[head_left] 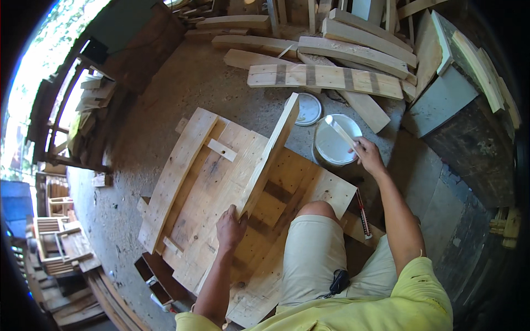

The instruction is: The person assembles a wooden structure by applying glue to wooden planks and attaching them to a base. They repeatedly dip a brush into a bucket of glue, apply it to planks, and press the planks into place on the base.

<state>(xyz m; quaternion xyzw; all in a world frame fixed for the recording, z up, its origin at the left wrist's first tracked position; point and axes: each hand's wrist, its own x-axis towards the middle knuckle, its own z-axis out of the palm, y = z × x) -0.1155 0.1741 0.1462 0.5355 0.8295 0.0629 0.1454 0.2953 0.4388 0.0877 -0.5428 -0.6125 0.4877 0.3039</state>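
My left hand (pixel 231 227) is closed over the edge of a long wooden board (pixel 269 157), which stands on its edge and slants away from me. Beneath it is a broad panel of joined planks (pixel 221 185), marked with dark patches and small holes. My right hand (pixel 369 155) pinches a flat, pale stick (pixel 343 132) whose far end is coated white. That end is over an open bucket (pixel 326 160) containing a white substance. Just beyond lies a round white lid (pixel 309 113). Another plank (pixel 185 171) is raised along the panel's left side.
My knee (pixel 317 209) rests against the panel, with a red-and-black slim tool (pixel 362 212) beside it. Thick beams (pixel 359 52) and a dark-striped board (pixel 326 77) are piled at the back. A wooden open box (pixel 160 276) sits at the lower left, a cabinet (pixel 447 102) at the right.
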